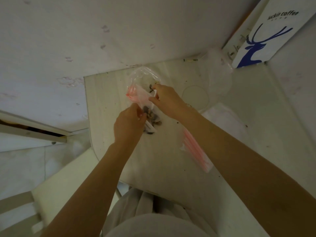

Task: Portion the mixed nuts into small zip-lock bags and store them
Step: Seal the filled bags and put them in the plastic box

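Left hand (130, 121) and right hand (166, 100) are pinching the small bag (150, 115) near the far edge of the table (162, 159); I'd be pressing its red strip (136, 98) fully.

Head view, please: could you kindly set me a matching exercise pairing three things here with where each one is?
Things:
1. nut bag
2. spare bags
3. paper bag

Places:
a. far right, blue deer print
b. pinched between left hand and right hand
c. flat on the table, beside the right forearm

Pairs: 1-b; 2-c; 3-a
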